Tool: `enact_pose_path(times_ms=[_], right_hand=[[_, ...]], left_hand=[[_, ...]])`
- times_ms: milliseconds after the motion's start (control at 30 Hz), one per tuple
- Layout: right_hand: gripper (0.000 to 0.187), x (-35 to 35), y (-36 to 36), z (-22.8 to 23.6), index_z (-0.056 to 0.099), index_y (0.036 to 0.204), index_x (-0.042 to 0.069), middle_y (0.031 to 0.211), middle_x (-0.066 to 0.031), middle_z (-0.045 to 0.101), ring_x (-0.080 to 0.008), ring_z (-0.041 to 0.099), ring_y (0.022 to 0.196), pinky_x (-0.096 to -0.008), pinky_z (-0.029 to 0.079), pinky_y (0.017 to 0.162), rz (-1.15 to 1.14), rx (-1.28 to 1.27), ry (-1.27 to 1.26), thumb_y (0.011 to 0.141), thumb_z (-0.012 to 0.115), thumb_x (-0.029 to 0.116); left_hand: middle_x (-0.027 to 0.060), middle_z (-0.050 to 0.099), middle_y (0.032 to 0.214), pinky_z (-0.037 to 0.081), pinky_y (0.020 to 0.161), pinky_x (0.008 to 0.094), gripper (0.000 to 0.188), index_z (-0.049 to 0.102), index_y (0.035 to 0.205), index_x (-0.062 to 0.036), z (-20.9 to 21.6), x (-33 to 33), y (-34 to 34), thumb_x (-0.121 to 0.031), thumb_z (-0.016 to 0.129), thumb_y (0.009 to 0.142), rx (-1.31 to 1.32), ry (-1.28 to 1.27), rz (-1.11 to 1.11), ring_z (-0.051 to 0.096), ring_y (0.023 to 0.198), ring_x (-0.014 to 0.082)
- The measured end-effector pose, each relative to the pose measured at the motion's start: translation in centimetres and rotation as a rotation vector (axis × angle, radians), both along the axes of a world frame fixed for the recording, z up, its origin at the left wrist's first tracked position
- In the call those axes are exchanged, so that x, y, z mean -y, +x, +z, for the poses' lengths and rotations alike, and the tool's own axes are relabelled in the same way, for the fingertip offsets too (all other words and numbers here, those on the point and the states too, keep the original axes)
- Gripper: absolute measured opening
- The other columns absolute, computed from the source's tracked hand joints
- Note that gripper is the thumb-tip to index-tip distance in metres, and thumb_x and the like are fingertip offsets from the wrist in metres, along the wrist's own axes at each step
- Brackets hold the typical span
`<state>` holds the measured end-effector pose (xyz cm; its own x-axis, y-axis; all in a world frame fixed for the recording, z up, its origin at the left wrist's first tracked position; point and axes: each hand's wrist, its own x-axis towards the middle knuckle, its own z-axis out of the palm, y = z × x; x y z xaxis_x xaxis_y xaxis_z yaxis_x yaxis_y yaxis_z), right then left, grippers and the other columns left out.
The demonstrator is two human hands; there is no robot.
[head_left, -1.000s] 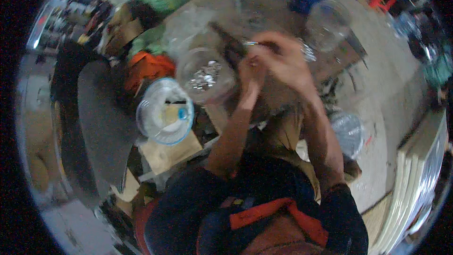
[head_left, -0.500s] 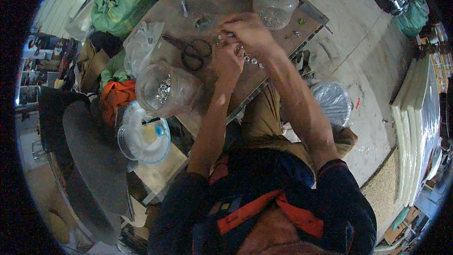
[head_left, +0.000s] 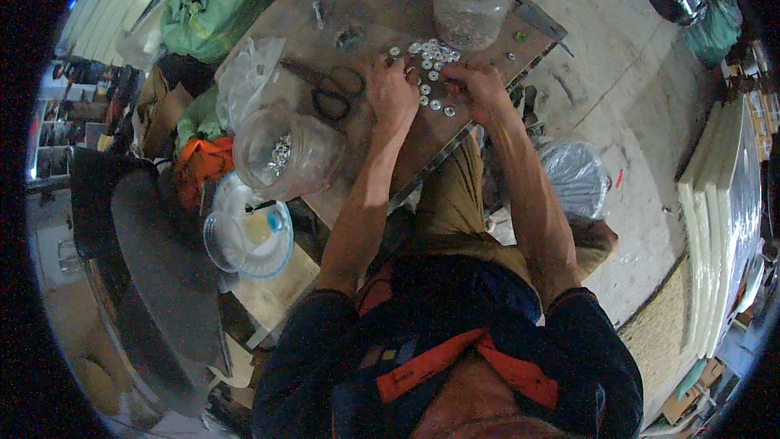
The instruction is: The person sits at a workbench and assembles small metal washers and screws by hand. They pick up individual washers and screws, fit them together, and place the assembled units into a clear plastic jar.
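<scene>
Small shiny metal washers point(head_left: 435, 54) lie loosely spread on the wooden table point(head_left: 366, 158). At their left edge is my left hand point(head_left: 392, 88), its fingers curled; whatever they grip, if anything, is too small to make out. My right hand point(head_left: 479, 89) rests on the other side of the washers, thumb and fingers pinched together, their tips close to a few washers. What sits in that pinch is hidden. Black-handled scissors point(head_left: 337, 91) lie just left of my left hand. A clear jar point(head_left: 471, 12) with small contents stands beyond my right hand.
Near the table's left edge, another clear jar point(head_left: 305, 158) holds metal pieces, beside a plastic bag point(head_left: 248, 81). A bolt point(head_left: 318, 15) lies farther back. Plates point(head_left: 236, 223) sit lower left, green sacks point(head_left: 213, 8) behind, and a plastic-wrapped bucket point(head_left: 573, 179) on the right floor.
My hands were together over the washers and have drawn apart, the right one moving right and toward me. The spread of washers that they covered now shows between them.
</scene>
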<state>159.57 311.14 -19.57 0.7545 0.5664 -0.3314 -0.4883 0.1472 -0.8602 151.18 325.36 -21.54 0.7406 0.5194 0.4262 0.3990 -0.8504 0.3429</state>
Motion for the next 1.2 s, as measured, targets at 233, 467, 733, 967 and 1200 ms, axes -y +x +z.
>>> enact_pose_path(times_ms=[233,467,733,967,1200], right_hand=[[0.017,1.9,-0.4,-0.2,0.065,0.100,-0.006,0.087,-0.0091,0.069,-0.0103,0.057,0.065,-0.0227,0.045,0.055,-0.017,0.018,-0.008,0.087,0.066,0.005],[0.015,0.8,-2.3,0.9,0.067,0.098,-0.003,0.085,-0.0061,0.068,-0.0085,0.053,0.062,-0.0223,0.042,0.055,-0.079,0.069,0.024,0.087,0.068,0.007],[0.018,-1.3,-4.3,-0.3,0.068,0.099,-0.003,0.080,-0.0066,0.068,-0.0105,0.059,0.068,-0.0253,0.046,0.057,-0.020,0.499,-0.164,0.084,0.069,0.007],[0.022,-2.6,-6.1,0.4,0.070,0.097,0.000,0.084,-0.0184,0.071,-0.0317,0.070,0.079,-0.0383,0.054,0.075,0.046,0.726,-0.315,0.079,0.069,0.013],[0.019,-4.6,-7.1,6.8,0.070,0.092,0.001,0.084,-0.0139,0.070,-0.0234,0.069,0.077,-0.0354,0.054,0.071,0.272,0.692,-0.171,0.080,0.070,0.016]], left_hand=[[0.0194,0.069,0.096,0.051,0.082,0.0461,0.023,0.070,0.095,-0.0029,-0.3,-1.3,1.3,-0.015,0.075,0.076,-0.183,-0.115,-0.066,0.066,0.093,0.0383],[0.0120,0.072,0.092,0.053,0.076,0.0356,0.015,0.070,0.091,-0.0032,1.5,0.2,0.5,-0.007,0.075,0.077,0.122,-0.614,-0.044,0.068,0.086,0.0251],[0.0062,0.068,0.093,0.053,0.071,0.0304,0.011,0.068,0.096,-0.0050,1.7,1.9,-3.3,-0.002,0.068,0.086,0.506,-1.628,0.076,0.065,0.083,0.0188],[0.0047,0.067,0.097,0.054,0.074,0.0338,0.014,0.066,0.102,-0.0079,1.7,0.8,-7.3,-0.012,0.066,0.088,0.521,-1.894,-0.041,0.064,0.087,0.0193],[0.0041,0.065,0.111,0.052,0.085,0.0344,0.028,0.063,0.117,-0.0062,2.0,-0.7,-10.3,-0.020,0.062,0.093,0.734,-1.787,-0.108,0.062,0.100,0.0190]])
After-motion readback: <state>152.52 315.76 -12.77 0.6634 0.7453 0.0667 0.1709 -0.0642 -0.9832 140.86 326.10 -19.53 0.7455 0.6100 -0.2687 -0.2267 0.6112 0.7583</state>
